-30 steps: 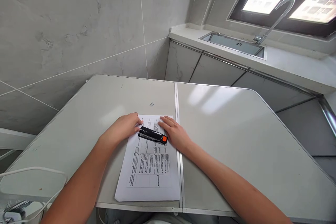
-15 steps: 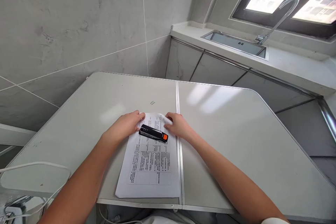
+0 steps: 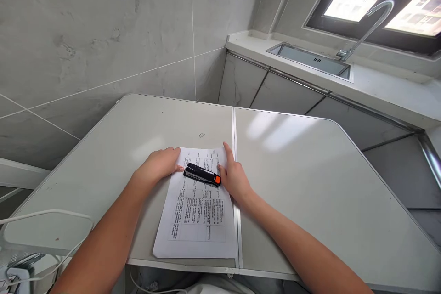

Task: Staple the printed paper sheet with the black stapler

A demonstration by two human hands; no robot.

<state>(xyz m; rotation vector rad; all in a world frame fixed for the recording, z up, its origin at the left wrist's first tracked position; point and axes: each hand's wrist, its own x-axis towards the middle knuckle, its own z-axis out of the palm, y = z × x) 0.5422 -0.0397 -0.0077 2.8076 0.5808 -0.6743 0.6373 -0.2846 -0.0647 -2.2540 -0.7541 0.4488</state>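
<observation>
A stack of printed paper sheets [image 3: 193, 250] lies on the folding table, with rows of small text on its top page. Across its upper part rests a black stapler [image 3: 201, 175] with an orange patch at its right end. My left hand [image 3: 160, 163] grips the upper left edge of the stack, its thumb on the page near the stapler's left end. At the upper right edge is my right hand [image 3: 237, 178], open, index finger stretched forward and thumb apart beside the stapler's orange end. Its other fingers are partly hidden.
Two loose staples [image 3: 201, 135] lie beyond the paper on the white folding table [image 3: 310, 183], which has a metal seam [image 3: 234, 128] down its middle. A white cable [image 3: 51, 212] hangs at the lower left. Behind stand a counter with a sink [image 3: 310, 59] and a tiled wall.
My right hand has let go of the curled upper right corner, which now lies flatter, and its index finger has straightened. My left hand has slid slightly left, off the top edge.
</observation>
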